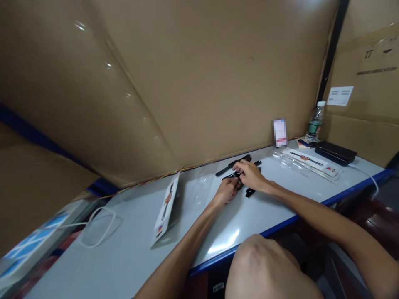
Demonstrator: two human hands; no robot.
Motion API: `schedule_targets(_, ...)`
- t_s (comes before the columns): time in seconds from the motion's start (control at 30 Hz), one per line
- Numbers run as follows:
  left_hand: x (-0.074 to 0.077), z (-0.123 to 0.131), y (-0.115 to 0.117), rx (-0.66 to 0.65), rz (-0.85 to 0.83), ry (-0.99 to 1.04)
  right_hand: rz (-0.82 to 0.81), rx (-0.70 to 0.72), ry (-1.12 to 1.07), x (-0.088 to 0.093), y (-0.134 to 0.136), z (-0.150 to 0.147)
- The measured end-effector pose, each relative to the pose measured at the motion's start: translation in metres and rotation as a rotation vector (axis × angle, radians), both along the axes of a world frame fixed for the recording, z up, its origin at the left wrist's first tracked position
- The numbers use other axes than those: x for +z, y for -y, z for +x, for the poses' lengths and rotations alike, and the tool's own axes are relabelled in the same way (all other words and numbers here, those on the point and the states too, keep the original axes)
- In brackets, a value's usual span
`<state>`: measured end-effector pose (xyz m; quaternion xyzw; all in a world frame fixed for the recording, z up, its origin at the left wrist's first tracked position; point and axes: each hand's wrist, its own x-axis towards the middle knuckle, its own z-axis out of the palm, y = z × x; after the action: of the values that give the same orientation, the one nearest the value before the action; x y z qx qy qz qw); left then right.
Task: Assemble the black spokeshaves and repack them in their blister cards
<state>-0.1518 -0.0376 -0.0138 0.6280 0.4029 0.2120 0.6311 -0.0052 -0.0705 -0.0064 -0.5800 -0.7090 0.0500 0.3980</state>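
Close together over the table, my left hand [228, 191] and my right hand [249, 174] are both closed on a black metal tool that looks like a spokeshave [258, 163]. Its ends stick out past my fingers, while its middle is mostly hidden. My right fingers bend down over it from above; my left fingers pinch it from the near side. Just behind lies another black spokeshave [226, 169] with a long handle. A small flat black piece [250, 192] with a hole rests below my right hand.
A packaging card [166, 207] stands tilted at left, near clear plastic shells [199, 193]. Another card [307, 160] lies at right beside a black case [335, 153]. Behind are a phone [279, 133] and bottle [314, 122]. Cardboard [202, 83] walls the table [131, 232].
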Motion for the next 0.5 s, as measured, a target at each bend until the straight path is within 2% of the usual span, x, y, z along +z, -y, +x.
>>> schedule_targets(0.17,-0.0002,-0.0011,-0.0023,-0.018,-0.005,-0.02,-0.035,-0.11,0.048,-0.0029,-0.0011,0.0)
schedule_targets(0.33,-0.0014,-0.0016,-0.0029,-0.04,0.034,-0.082,-0.057,-0.068,0.112,-0.0007,0.0001,0.002)
schedule_targets(0.5,-0.0022,-0.0018,-0.0058,-0.007,0.188,-0.148,-0.097,-0.014,0.084,0.0038,0.0003,0.006)
